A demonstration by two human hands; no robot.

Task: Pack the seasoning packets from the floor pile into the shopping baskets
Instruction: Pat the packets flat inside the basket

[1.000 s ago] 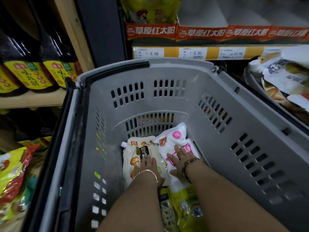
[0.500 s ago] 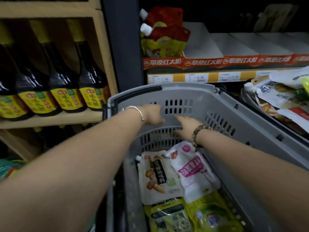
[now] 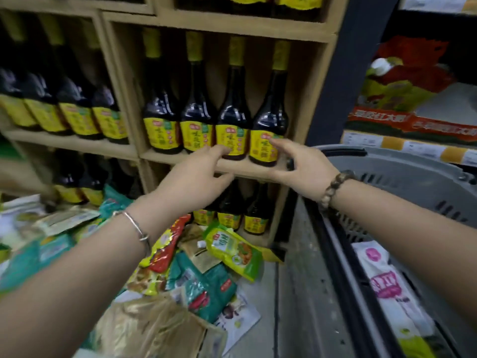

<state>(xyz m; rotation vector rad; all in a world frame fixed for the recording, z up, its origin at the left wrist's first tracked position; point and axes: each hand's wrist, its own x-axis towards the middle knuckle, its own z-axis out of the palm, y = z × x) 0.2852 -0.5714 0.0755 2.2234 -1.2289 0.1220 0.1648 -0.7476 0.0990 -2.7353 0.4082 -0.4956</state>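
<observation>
Swinging out of the grey basket (image 3: 402,177), both hands now hang to its left, in front of the sauce bottles (image 3: 233,117) on the shelf; a second ago they were pressing packets flat inside it. On the left hand (image 3: 196,177) and the right hand (image 3: 303,169) the grip is released, fingers loose, carrying nothing. A white packet (image 3: 384,280) lies in the basket. The floor pile (image 3: 204,282) waits near left, so another pick-up looks due.
</observation>
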